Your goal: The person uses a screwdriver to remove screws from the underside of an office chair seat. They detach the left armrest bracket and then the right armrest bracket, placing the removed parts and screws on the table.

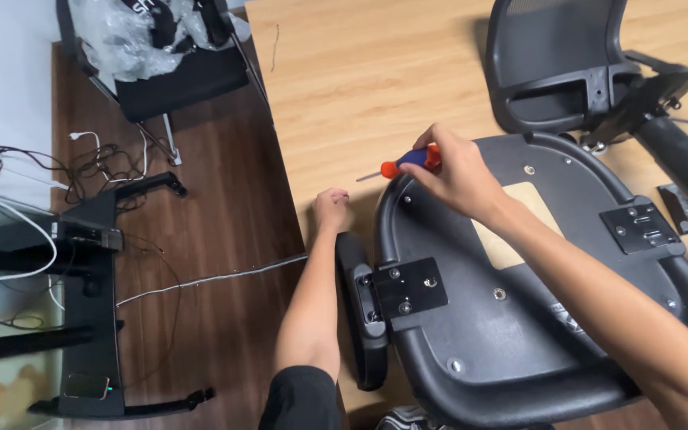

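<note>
so our right hand (455,171) grips the screwdriver (408,162) at twelve o'clock of the seat base (511,334); left hand (332,209), clenched, steadies the bracketed armrest (360,318); the far bracket (639,227) has no armrest.

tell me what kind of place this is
Probably a home room or small office used for furniture assembly: an upturned chair seat on a wooden table, dark wood floor, loose cables by the wall.

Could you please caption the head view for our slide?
Right hand holds a screwdriver over an upturned chair seat; left hand grips its armrest.
</note>
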